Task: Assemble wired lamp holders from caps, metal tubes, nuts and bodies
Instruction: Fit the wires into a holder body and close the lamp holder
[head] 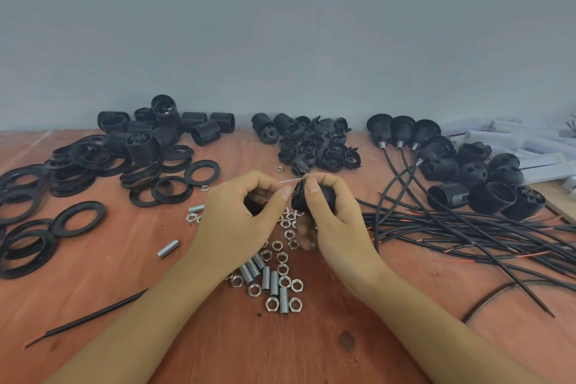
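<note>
The right grip (330, 212) clasps the ribbed lamp holder body (297, 203) above the bench (311, 352); the left grip (240, 212) pinches a black wired part (253, 207) beside it; light, rigid plastic, likely best held by its ribs.

The tabletop (296, 352) is seen as reddish wood, grained and matt, with 1 dark knot at lower centre. The nuts (271, 304) and threaded tubes (266, 278) are rendered in bright, shiny metal. The rings (140, 173) and ribbed bodies (205, 132) are moulded in black plastic, faintly glossy. The cables (467, 227) are sheathed in matt black.
</note>
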